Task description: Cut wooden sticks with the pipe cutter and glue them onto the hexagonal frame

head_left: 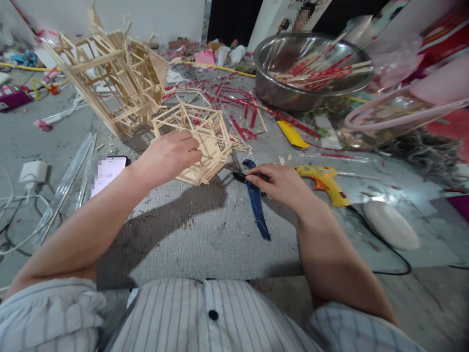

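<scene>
My left hand [176,154] is closed over the near left side of a many-sided frame of thin wooden sticks [214,164]. Its curled fingers touch the sticks, and the fingertips are partly hidden. To the right, my right hand [280,186] pinches a pair of blue-handled pliers [259,212] near the pivot. The dark jaws point left toward the frame, apart from it, and one long handle stretches toward me. Behind my left hand stands a taller, tilted wooden stick structure [110,80].
A yellow glue gun [326,182] with a black cable lies right of my right hand, beside a white oval object [390,225]. A phone [108,173] lies by my left forearm. Farther back are a metal basin [267,93] with sticks and red-and-clear wrappers [240,105].
</scene>
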The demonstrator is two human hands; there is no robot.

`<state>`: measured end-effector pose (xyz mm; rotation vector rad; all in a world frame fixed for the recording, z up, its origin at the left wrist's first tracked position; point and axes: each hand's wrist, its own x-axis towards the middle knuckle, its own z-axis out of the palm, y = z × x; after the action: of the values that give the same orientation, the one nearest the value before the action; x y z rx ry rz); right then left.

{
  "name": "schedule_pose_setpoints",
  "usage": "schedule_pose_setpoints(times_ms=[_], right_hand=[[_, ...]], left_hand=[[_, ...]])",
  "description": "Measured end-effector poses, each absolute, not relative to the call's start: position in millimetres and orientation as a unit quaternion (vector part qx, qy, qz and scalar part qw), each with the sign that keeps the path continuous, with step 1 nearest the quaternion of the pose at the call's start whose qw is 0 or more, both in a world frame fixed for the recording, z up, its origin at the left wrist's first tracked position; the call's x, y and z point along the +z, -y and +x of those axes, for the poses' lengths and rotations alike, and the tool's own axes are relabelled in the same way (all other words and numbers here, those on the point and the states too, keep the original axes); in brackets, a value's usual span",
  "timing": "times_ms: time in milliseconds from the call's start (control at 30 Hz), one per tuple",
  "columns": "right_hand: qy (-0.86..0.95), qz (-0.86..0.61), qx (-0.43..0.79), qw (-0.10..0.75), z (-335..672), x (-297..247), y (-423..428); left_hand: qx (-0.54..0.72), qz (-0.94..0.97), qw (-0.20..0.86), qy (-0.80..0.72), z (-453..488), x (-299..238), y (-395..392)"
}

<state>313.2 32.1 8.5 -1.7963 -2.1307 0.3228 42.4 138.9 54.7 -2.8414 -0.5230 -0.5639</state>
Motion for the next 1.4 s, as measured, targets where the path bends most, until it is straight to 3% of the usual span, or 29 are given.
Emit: schedule_pose_setpoints(times_ms=[300, 600, 1067, 1400], right_hand=[[0.748, -0.63, 0.131, 0.164, 311.9, 6.0, -32.2], [0.755, -0.627, 0.109, 0.154, 313.6, -1.0, -34.7], [0.774, -0.612, 0.096, 0.129, 314.1, -5.3, -39.7], [0.772, -0.619, 0.094, 0.113, 312.3, -2.7, -40.7]], left_hand=[[-0.057, -0.985, 0.124, 0.107, 46.2, 72.3, -144.0], [-0.105, -0.988, 0.038, 0.11, 40.7, 63.0, -150.7], [-0.19, -0.979, 0.075, 0.025, 37.8, 61.7, -158.4], [-0.175, -0.98, 0.078, 0.06, 39.4, 60.6, -163.7]])
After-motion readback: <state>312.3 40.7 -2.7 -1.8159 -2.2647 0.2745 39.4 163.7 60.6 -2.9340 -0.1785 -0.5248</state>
